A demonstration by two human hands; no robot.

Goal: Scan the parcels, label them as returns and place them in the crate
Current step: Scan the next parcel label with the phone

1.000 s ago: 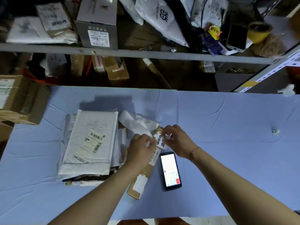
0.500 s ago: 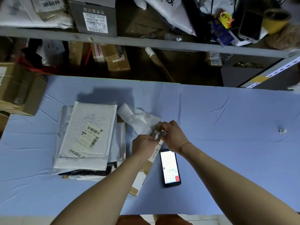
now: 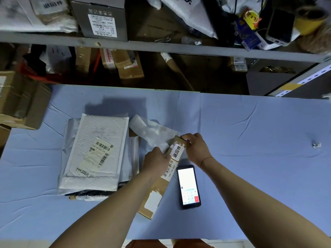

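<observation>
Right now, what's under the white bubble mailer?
The bubble mailer tops a stack: a grey poly bag shows at its left edge, more white bags at its right, something dark below. The rest is covered.

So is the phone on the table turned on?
On. The phone lies face up beside the cardboard parcel, its screen glowing white with a keypad.

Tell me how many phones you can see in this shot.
2. One phone with its screen lit lies on the blue table beside the long cardboard parcel; a dark phone sits on the upper right shelf. Others may be hidden in clutter.
</observation>
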